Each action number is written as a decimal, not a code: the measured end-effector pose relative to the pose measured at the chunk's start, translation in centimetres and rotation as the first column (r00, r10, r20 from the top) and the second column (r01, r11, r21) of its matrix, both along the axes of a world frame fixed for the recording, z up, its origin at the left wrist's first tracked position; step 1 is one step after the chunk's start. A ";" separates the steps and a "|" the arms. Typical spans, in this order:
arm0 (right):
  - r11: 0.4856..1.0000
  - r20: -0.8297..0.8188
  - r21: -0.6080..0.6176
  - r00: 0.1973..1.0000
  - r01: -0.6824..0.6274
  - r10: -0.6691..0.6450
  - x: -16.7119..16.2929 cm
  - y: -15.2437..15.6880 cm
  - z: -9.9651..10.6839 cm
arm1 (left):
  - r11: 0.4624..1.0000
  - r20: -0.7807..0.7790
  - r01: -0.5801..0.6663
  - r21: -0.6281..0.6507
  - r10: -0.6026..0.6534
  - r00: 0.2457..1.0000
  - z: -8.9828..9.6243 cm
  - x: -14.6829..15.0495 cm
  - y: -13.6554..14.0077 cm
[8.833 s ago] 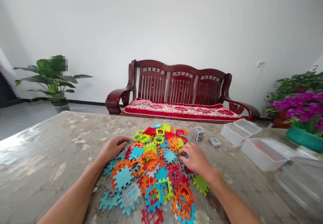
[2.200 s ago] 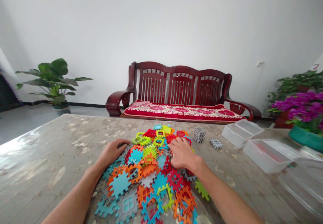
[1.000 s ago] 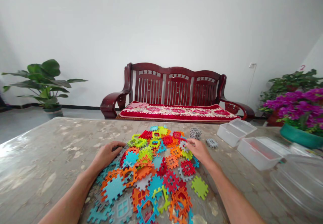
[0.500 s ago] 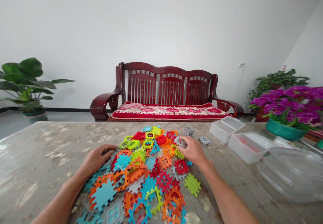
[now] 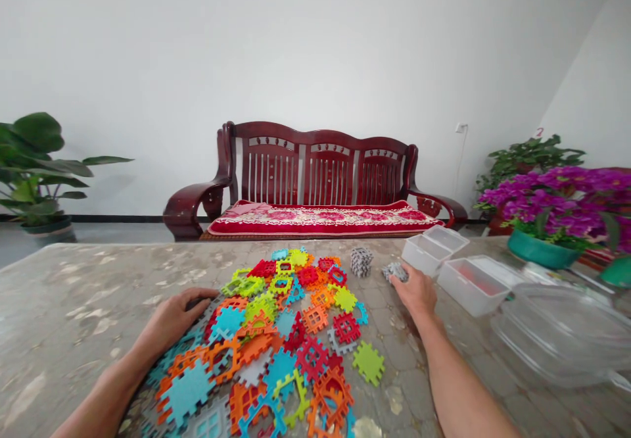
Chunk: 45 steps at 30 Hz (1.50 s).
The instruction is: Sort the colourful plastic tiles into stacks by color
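Note:
A spread-out heap of interlocking building tiles [image 5: 266, 339] in orange, blue, lime, red and grey lies on the table. My left hand [image 5: 172, 319] rests at the left side of the heap, thumb and forefinger stretched out beside the tiles; its other fingers are hidden. To the right of the heap, my right hand [image 5: 417, 293] has its fingertips closed on a grey tile [image 5: 394, 271], at the small low stack of grey tiles. How many are under the fingers I cannot tell. Just left of it stands a taller stack of grey tiles [image 5: 361, 262].
Two clear plastic boxes, one farther [image 5: 424, 254] and one nearer with red things inside [image 5: 468, 290], stand at the right. Nearer still is a large clear lidded container [image 5: 566, 339]. Purple flowers in a green pot [image 5: 545, 248] stand behind. A wooden bench [image 5: 320, 168] is beyond the table.
My right hand has moved right from the heap's upper right edge to the low grey stack, carrying a grey tile. My left hand stays by the heap. The view has turned slightly right.

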State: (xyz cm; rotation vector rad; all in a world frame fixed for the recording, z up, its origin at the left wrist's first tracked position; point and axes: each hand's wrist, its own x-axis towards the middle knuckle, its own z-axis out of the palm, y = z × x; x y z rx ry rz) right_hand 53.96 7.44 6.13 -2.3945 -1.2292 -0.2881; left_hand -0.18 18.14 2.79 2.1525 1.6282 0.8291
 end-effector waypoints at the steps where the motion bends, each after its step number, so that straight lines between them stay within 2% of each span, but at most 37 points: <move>1: 1.000 0.013 -0.009 1.000 0.006 -0.006 -0.1 0.2 0.1 | 1.000 -0.005 -0.002 -0.006 0.002 1.000 0.1 0.0 0.0; 9: 0.995 0.019 -0.101 1.000 0.002 0.000 -0.1 1.2 -0.2 | 1.000 -0.014 0.007 -0.003 -0.007 1.000 -0.1 -0.1 0.1; 20: 0.996 0.015 -0.090 1.000 -0.022 0.023 0.4 1.4 -1.3 | 1.000 0.001 -0.010 -0.008 0.010 1.000 -0.1 0.0 0.0; 32: 0.988 0.079 -0.154 0.997 -0.001 0.013 0.3 1.6 -1.8 | 1.000 0.006 0.001 0.000 -0.001 1.000 0.0 0.1 -0.3; 36: 0.999 0.051 -0.035 0.998 -0.027 0.028 0.8 1.4 -2.6 | 1.000 0.007 0.001 -0.004 -0.001 1.000 0.4 0.4 -0.6; 39: 0.984 0.003 0.173 1.000 -0.031 0.031 1.0 0.9 -2.5 | 1.000 0.008 -0.010 -0.021 0.010 1.000 0.8 0.6 -0.8; 41: 0.944 -0.020 0.324 0.998 -0.057 0.067 0.6 0.4 -2.3 | 0.999 0.015 -0.012 -0.031 0.013 1.000 0.9 0.8 -0.9; 43: 0.894 -0.034 0.416 0.980 -0.166 0.197 -0.6 -0.2 -2.1 | 0.999 0.024 -0.011 -0.033 0.012 1.000 1.1 0.9 -1.0; 45: 0.829 -0.053 0.429 0.906 -0.358 0.419 -2.5 -0.9 -2.0 | 0.999 0.027 -0.011 -0.032 0.012 1.000 1.2 1.0 -1.1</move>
